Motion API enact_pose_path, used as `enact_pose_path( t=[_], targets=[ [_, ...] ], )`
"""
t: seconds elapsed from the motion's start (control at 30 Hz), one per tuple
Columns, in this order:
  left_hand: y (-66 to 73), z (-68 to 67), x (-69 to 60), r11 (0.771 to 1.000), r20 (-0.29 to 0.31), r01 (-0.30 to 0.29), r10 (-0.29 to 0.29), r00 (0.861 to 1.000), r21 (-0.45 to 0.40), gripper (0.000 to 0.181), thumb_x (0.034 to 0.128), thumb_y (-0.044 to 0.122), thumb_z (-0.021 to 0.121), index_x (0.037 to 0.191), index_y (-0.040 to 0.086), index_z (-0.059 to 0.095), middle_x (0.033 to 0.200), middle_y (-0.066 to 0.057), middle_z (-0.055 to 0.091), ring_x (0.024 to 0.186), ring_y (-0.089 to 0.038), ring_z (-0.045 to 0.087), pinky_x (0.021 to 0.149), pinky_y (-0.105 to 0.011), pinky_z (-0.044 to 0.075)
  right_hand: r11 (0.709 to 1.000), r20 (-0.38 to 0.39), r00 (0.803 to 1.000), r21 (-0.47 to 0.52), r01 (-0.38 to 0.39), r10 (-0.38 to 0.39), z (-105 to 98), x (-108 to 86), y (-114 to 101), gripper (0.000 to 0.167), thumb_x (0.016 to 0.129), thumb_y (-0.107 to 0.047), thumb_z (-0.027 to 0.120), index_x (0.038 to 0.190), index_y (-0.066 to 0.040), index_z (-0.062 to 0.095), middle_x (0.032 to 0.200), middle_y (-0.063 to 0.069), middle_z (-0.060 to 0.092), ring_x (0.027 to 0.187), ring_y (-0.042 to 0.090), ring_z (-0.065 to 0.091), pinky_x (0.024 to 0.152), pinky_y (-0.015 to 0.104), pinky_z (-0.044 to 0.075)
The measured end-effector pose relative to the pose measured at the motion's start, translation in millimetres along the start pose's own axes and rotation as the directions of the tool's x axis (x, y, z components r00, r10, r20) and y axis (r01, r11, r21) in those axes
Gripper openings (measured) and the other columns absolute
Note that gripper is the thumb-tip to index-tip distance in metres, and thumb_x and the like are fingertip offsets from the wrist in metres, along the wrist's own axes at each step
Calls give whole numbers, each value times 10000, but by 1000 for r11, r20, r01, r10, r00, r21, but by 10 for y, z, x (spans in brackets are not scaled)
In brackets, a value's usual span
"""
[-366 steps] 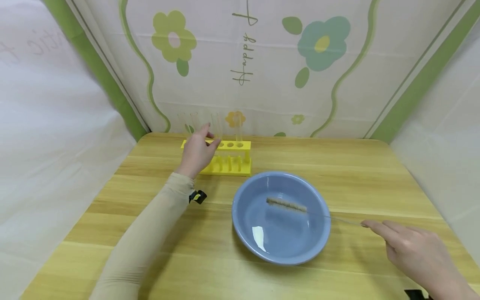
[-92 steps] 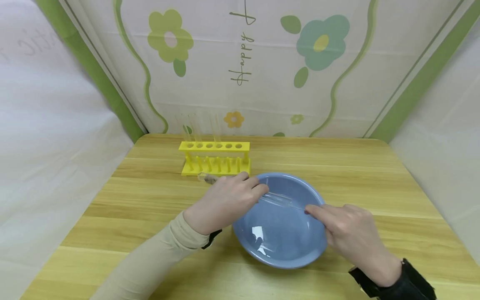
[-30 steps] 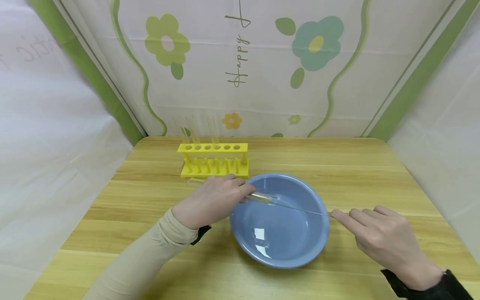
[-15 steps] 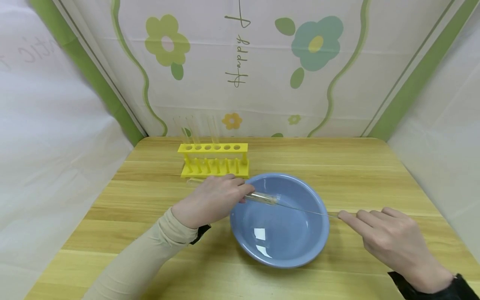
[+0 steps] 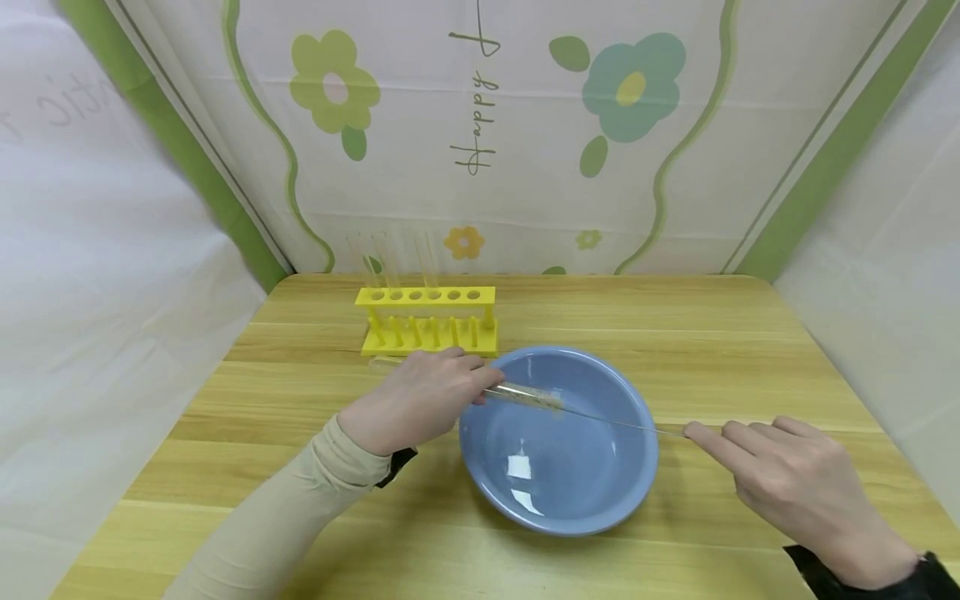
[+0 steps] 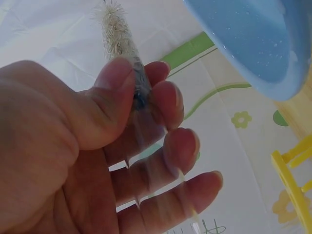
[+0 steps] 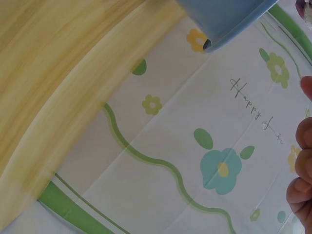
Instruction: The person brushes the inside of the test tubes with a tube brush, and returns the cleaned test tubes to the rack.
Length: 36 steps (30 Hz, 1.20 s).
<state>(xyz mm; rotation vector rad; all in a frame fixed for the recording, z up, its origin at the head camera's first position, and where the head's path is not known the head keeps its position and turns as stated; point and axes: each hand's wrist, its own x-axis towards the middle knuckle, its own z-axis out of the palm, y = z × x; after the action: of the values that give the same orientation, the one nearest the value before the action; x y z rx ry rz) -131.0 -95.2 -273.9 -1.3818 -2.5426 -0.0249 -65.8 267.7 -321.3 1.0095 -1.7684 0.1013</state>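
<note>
A clear glass test tube point(image 5: 517, 395) lies slantwise over the blue basin point(image 5: 558, 487), with my left hand point(image 5: 420, 402) gripping it round the middle. Its rounded end pokes out to the left of that hand. Inside sits a test tube brush, whose pale bristles point(image 6: 116, 34) stick out a little at the mouth in the left wrist view. Off to the right, my right hand point(image 5: 798, 487) pinches the brush's thin wire handle point(image 5: 611, 422). In the right wrist view only curled fingertips point(image 7: 304, 163) show at the edge.
Behind the basin's left side stands a yellow test tube rack point(image 5: 427, 297) with three clear test tubes point(image 5: 427, 260) upright in it. Water drops cling inside the basin. A flower-patterned cloth point(image 5: 525, 192) hangs behind the wooden table point(image 5: 712, 350).
Since the earliest frame, my left hand has taken a tube from the rack. Over the last second my right hand has moved slightly right, drawing the bristles out to the tube's mouth.
</note>
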Motion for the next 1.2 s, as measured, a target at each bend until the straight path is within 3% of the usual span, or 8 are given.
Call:
enact_pose_path(
  t=[0.17, 0.37, 0.57, 0.73, 0.87, 0.97, 1.2],
  targets=[
    [13, 20, -6, 1000, -9, -12, 13, 1000, 11, 207, 873, 155, 768, 1060, 143, 679, 953, -13, 706, 824, -178, 665, 603, -276, 553, 1000, 11, 1000, 9, -1, 1, -11, -26, 14, 410, 855, 108, 337, 856, -51, 715, 567, -66, 275, 464, 38, 119, 442, 177, 77],
    [25, 45, -12, 995, -73, -52, 58, 996, 82, 224, 846, 141, 795, 1038, 130, 680, 950, -30, 706, 815, -195, 662, 577, -291, 560, 999, 21, 1000, 25, -21, 21, -23, -43, 8, 430, 851, 97, 322, 862, -62, 722, 574, -82, 255, 489, 23, 100, 452, 165, 70],
    [12, 63, -27, 983, -111, -89, 107, 988, 158, 208, 855, -19, 713, 1015, 108, 677, 889, -32, 683, 755, -183, 636, 510, -269, 523, 992, 110, 990, 82, -94, 85, -43, -35, -49, 454, 856, 52, 301, 831, -107, 726, 553, -119, 370, 511, -4, 126, 411, 128, 113],
    [20, 96, -38, 978, -148, -109, 136, 980, 178, 222, 849, -55, 695, 1023, 82, 678, 882, -47, 668, 765, -187, 645, 525, -268, 537, 977, 151, 980, 154, -149, 126, -31, -87, -68, 455, 893, 6, 301, 828, -121, 733, 558, -134, 466, 507, -40, 160, 401, 96, 165],
    [44, 120, -38, 976, -181, -112, 146, 973, 184, 199, 858, -45, 699, 1020, 68, 682, 886, -58, 669, 769, -194, 653, 542, -271, 547, 962, 165, 975, 204, -181, 148, 2, -199, -72, 449, 995, -64, 316, 887, -104, 750, 594, -111, 585, 425, -10, 385, 380, 107, 263],
    [61, 132, -39, 975, -198, -106, 145, 969, 193, 181, 869, -39, 692, 1015, 67, 690, 885, -58, 669, 771, -193, 654, 546, -267, 547, 949, 198, 966, 233, -212, 168, 17, -275, -75, 472, 1056, -142, 311, 933, -103, 765, 716, -101, 697, 527, 55, 621, 396, 134, 376],
    [87, 137, -34, 971, -241, -95, 148, 959, 218, 186, 860, -45, 697, 1013, 59, 689, 866, -53, 664, 749, -187, 634, 561, -264, 542, 910, 248, 943, 296, -290, 220, 38, -357, -71, 481, 1086, -271, 360, 925, -99, 779, 853, -112, 736, 731, 18, 696, 546, 131, 507]
  ],
)
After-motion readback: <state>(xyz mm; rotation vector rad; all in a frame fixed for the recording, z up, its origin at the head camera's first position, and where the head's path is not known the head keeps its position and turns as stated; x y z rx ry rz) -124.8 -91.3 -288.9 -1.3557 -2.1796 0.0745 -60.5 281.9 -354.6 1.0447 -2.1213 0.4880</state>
